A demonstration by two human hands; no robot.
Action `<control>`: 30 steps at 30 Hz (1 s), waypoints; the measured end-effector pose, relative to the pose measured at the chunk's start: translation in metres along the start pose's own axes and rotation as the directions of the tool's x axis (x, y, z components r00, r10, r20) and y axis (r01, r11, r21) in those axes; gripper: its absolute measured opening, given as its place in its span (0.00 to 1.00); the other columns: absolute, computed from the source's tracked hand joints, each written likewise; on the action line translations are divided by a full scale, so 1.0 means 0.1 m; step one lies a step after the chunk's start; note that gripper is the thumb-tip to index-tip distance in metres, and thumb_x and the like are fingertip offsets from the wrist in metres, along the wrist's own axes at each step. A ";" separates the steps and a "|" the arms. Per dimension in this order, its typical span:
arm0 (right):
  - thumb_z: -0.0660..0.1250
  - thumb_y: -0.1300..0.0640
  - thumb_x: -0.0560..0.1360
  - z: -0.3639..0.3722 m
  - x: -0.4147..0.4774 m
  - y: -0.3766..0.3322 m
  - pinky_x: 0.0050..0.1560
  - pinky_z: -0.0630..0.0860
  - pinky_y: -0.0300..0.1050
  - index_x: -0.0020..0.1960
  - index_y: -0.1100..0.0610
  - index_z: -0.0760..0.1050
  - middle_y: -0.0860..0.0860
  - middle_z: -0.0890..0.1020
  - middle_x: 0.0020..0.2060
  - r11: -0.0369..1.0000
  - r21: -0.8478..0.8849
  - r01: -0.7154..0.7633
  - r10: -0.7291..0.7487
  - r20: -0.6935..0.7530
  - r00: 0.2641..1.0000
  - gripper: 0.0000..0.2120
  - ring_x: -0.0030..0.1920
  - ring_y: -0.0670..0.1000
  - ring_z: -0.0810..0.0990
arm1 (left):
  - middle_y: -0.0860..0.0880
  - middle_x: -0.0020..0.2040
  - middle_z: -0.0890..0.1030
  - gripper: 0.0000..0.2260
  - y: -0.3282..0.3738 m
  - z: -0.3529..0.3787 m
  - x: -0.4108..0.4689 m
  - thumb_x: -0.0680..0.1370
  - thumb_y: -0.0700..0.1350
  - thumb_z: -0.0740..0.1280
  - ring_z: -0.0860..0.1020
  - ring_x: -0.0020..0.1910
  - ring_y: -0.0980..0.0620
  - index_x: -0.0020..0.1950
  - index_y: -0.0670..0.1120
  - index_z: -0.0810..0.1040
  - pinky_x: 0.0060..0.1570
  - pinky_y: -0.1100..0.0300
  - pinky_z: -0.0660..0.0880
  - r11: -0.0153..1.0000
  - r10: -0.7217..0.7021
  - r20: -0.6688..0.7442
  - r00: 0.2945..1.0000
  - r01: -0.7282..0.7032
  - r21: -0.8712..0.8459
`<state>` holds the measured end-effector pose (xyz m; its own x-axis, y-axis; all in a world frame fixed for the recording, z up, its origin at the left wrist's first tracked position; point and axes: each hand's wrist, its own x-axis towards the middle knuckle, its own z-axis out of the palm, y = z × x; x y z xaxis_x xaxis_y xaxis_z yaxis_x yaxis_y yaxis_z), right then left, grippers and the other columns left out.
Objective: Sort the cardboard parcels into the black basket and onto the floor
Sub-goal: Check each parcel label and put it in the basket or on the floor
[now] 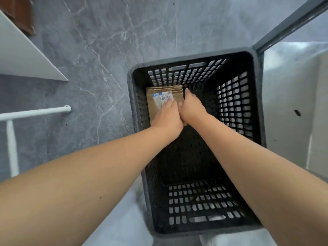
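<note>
1. The left hand (pixel 167 116) lies palm down on top of the cardboard parcel (pixel 154 102), its fingers straight and close together, the tips resting on the white printed label (pixel 164 98).
2. The right hand (pixel 191 107) sits at the parcel's right edge, touching the left hand along their inner sides. One finger points toward the far wall. The other fingers are hidden under the hand, so I cannot tell whether they grip the edge or only press against it.
3. Both bare forearms reach down from the near side into the black basket (pixel 259 103).
4. The parcel lies flat in the far left part of the basket, close to the far wall and the left wall. Its label faces up, and brown tape runs across its far end.
5. To the right of the parcel and on its near side, the dark perforated bottom of the basket shows.
6. The basket stands on a grey marbled floor (pixel 106 41).
7. To the left, well apart from the basket, are a white panel (pixel 21 55) and a white tube frame (pixel 35 111).
8. In the far left corner a brown cardboard piece (pixel 21 13) shows, partly cut off.
9. At the far right a dark metal bar (pixel 292 20) runs diagonally, and a pale grey surface (pixel 292 103) lies just beside the basket's right wall.
</note>
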<state>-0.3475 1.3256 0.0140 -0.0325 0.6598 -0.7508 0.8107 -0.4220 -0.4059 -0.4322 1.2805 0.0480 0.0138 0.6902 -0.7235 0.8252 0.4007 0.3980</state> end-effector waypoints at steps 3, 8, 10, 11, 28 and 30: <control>0.58 0.54 0.81 -0.48 -0.49 -0.42 0.72 0.64 0.52 0.79 0.55 0.56 0.53 0.62 0.77 0.994 0.049 0.095 -0.092 -0.061 0.994 0.28 0.75 0.55 0.64 | 0.45 0.81 0.46 0.31 0.29 -0.56 -0.32 0.80 0.37 0.60 0.46 0.80 0.49 0.80 0.42 0.49 0.78 0.52 0.49 0.989 0.120 -0.065 0.991 -0.114 0.095; 0.57 0.59 0.81 -1.87 -1.45 -1.30 0.76 0.56 0.50 0.80 0.56 0.54 0.49 0.48 0.80 0.945 -0.086 0.315 -0.325 -0.349 0.879 0.28 0.78 0.51 0.53 | 0.48 0.81 0.42 0.27 1.06 -2.00 -0.90 0.84 0.46 0.52 0.42 0.79 0.53 0.80 0.43 0.45 0.77 0.56 0.41 0.934 0.326 -0.250 0.912 -0.271 0.231; 0.57 0.59 0.81 -2.56 -1.93 -1.70 0.78 0.50 0.51 0.80 0.54 0.52 0.49 0.48 0.80 0.922 -0.186 0.339 -0.386 -0.464 0.798 0.29 0.79 0.50 0.49 | 0.47 0.81 0.44 0.27 1.42 -2.77 -1.23 0.84 0.48 0.51 0.43 0.80 0.52 0.80 0.43 0.46 0.77 0.56 0.41 0.872 0.464 -0.343 0.817 -0.351 0.341; 0.58 0.58 0.81 -2.92 -2.20 -1.92 0.78 0.48 0.50 0.80 0.54 0.52 0.49 0.48 0.80 0.913 -0.228 0.339 -0.408 -0.521 0.749 0.30 0.79 0.50 0.48 | 0.47 0.81 0.45 0.27 1.62 -3.17 -1.41 0.84 0.48 0.51 0.44 0.80 0.52 0.80 0.43 0.46 0.77 0.56 0.41 0.839 0.520 -0.385 0.762 -0.374 0.394; 0.59 0.59 0.79 -4.54 -7.25 -3.28 0.78 0.45 0.55 0.81 0.55 0.49 0.49 0.50 0.80 0.812 -0.562 0.159 -0.537 -0.826 -0.172 0.34 0.79 0.48 0.46 | 0.46 0.81 0.46 0.28 2.87 -5.05 -6.15 0.84 0.52 0.50 0.46 0.80 0.50 0.80 0.42 0.47 0.76 0.45 0.55 0.421 0.840 -0.506 -0.197 -0.353 0.836; 0.61 0.56 0.80 -4.31 -7.61 -3.14 0.78 0.49 0.58 0.80 0.56 0.50 0.50 0.51 0.80 0.815 -0.569 0.108 -0.543 -0.815 -0.199 0.33 0.79 0.50 0.48 | 0.46 0.81 0.46 0.28 2.86 -4.88 -6.54 0.84 0.53 0.50 0.46 0.80 0.51 0.80 0.43 0.47 0.76 0.45 0.54 0.423 0.831 -0.518 -0.204 -0.375 0.825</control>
<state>-0.3254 1.2236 0.9374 0.0427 0.6048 0.7952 0.9900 0.0816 -0.1152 -0.4806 1.2374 0.9103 0.3899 0.5044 0.7705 0.8095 -0.5865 -0.0257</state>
